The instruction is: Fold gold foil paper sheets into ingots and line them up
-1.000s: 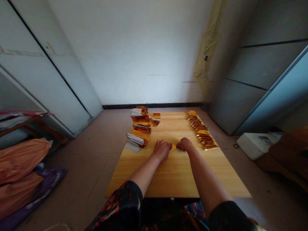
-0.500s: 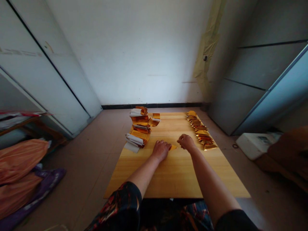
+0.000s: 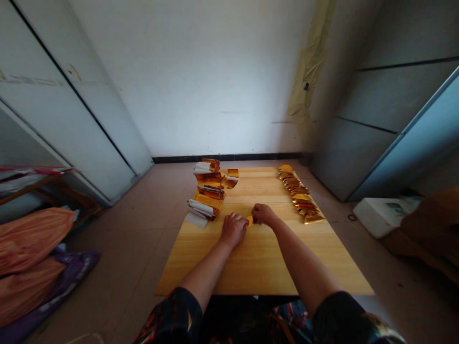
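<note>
Between my hands, over the middle of the wooden table (image 3: 229, 267), is a small piece of gold foil paper (image 3: 250, 220). My left hand (image 3: 234, 229) grips its left end with bent fingers. At the paper's right end, my right hand (image 3: 264, 214) has its fingers pinched on it. Parts of the paper are hidden by the fingers. Stacks of gold foil paper with white backs (image 3: 204, 209) lie at the table's left side. A long row of folded gold paper pieces (image 3: 299, 196) runs along the right edge.
Two loose gold sheets (image 3: 232, 179) lie near the table's far left. A white box (image 3: 376, 217) stands on the floor at right. Orange cloth (image 3: 34, 243) and a purple bag (image 3: 77, 267) are at left. The wall (image 3: 215, 86) rises beyond the table.
My right hand has moved left, onto the end of the gold paper. My left hand has shifted slightly left and turned. The stacks and the row are unchanged.
</note>
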Motion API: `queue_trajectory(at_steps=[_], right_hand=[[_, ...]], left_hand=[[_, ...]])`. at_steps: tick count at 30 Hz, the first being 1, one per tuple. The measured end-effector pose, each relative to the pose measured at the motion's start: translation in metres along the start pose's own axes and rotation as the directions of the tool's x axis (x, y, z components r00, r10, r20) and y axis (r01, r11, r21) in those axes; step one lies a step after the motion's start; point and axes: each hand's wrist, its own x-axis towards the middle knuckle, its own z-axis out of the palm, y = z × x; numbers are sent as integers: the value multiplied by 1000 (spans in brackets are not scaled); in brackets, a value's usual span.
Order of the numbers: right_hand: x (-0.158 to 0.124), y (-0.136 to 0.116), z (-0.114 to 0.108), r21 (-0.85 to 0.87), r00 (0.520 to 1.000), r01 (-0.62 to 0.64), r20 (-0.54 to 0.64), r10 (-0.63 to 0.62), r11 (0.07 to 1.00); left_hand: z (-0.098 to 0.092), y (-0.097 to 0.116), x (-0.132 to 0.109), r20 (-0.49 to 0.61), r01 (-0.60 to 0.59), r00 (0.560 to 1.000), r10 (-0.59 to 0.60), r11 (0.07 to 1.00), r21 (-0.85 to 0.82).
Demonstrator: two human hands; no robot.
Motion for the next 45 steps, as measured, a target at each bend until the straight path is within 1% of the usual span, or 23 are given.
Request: queue_trajectory(at_steps=[4,7,8,11,13,18,22,27,30,37,40,45], right_hand=[[1,-5,-2,-56,999,8,35,-6,998],[1,-9,-3,-101,999,23,42,-19,995],[1,-10,-3,-141,999,37,41,-31,989],[0,-14,-3,-322,995,99,30,-94,942],[-1,-17,-3,-412,993,119,30,-117,903],[0,-23,-4,-489,994,112,40,-106,865],[3,-20,-5,-421,996,91,28,-88,902],[1,-14,-5,-335,996,68,-25,-81,940],[-3,-10,-5,-258,995,83,-25,-92,963],[-9,-1,-3,-74,996,93,22,-91,993],[-7,0,-2,-33,996,88,25,-87,996],[-7,5,-1,7,996,84,26,-85,996]], left_hand=[[-3,-4,-15,-12,-10,1000,10,1000,8],[-2,-4,-21,-12,-38,999,38,998,40],[-2,-4,-22,-15,-49,999,50,997,55],[-2,-3,-25,-17,-76,997,78,992,99],[-2,-1,-25,-14,-77,997,80,990,118],[-6,1,-26,-5,-67,998,68,989,129],[-7,3,-25,-3,-51,999,52,993,110],[-6,4,-20,-26,34,999,-33,999,41],[-5,3,-16,-24,77,997,-76,997,21],[-2,4,-8,-25,87,996,-86,996,31],[-1,4,-4,-36,103,994,-102,994,33],[0,9,3,-23,104,994,-102,993,58]])
